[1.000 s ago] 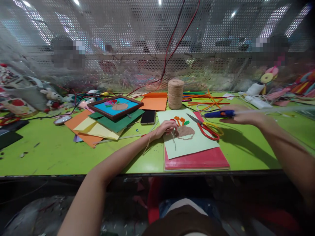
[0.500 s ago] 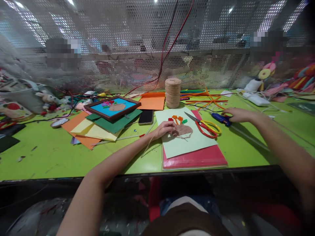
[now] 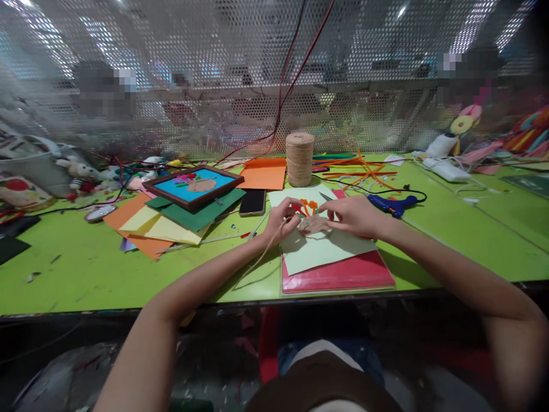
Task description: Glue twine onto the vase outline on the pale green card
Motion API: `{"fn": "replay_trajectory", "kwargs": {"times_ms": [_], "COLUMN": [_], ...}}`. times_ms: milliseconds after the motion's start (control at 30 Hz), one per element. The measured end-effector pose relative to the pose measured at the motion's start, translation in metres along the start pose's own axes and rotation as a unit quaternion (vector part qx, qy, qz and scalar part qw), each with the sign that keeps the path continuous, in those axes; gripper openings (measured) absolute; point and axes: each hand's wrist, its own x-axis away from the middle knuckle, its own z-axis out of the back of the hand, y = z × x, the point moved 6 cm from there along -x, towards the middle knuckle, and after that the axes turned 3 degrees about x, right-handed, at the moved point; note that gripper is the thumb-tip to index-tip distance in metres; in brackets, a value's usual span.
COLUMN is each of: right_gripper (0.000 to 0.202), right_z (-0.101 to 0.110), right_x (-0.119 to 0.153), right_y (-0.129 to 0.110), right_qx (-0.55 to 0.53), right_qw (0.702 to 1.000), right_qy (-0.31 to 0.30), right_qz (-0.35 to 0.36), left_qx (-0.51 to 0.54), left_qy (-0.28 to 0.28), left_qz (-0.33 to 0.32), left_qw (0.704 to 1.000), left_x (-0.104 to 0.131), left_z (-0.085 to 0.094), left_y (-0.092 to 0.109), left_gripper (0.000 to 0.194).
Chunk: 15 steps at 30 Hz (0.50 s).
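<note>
On a pale green sheet (image 3: 330,249) lies a flower-basket picture: orange flowers (image 3: 309,204) above a rounded patch of brown twine (image 3: 314,224). My left hand (image 3: 281,222) is closed at the picture's left side, pinching twine whose loose tail (image 3: 257,262) hangs toward the table's front. From the right, my right hand (image 3: 354,216) reaches over the sheet, fingers bent together at the patch's upper right edge; what they pinch, if anything, is hidden. Under that hand the scissors are mostly covered, with a blade tip (image 3: 325,196) showing. A blue glue gun (image 3: 392,204) lies just right of it.
Beneath the sheet is a red folder (image 3: 338,273). A twine spool (image 3: 299,160) stands behind, beside orange paper (image 3: 262,173). Left are a phone (image 3: 253,202) and a framed picture (image 3: 195,186) on coloured papers. Orange pipe cleaners (image 3: 369,171) lie at the back.
My right hand has let go of the glue gun and moved left to the twine patch, covering the scissors' handles. My left hand has shifted slightly up and left, still with the twine.
</note>
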Motion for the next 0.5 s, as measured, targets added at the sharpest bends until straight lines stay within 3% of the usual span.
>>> {"fn": "replay_trajectory", "kwargs": {"times_ms": [200,333,433,500], "right_gripper": [0.019,0.018,0.025,0.031], "right_z": [-0.017,-0.021,-0.022,-0.025], "right_x": [-0.021,-0.018,-0.010,-0.004], "right_y": [-0.019,-0.014,0.000,0.008], "right_qx": [-0.175,-0.304,-0.435,-0.489], "right_qw": [0.982,0.951,0.898,0.869], "right_qy": [0.023,0.034,0.051,0.050], "right_qz": [0.067,0.036,-0.029,-0.049], "left_qx": [0.046,-0.007,-0.112,-0.159], "left_qy": [-0.072,-0.089,-0.066,-0.085], "left_qz": [0.037,-0.036,-0.092,-0.091], "left_qw": [0.996,0.995,0.987,0.979], "left_x": [0.009,0.008,0.005,0.004], "left_z": [-0.019,-0.017,-0.011,-0.013], "left_y": [0.019,0.029,0.032,0.029], "left_gripper": [0.041,0.054,0.045,0.029]}}
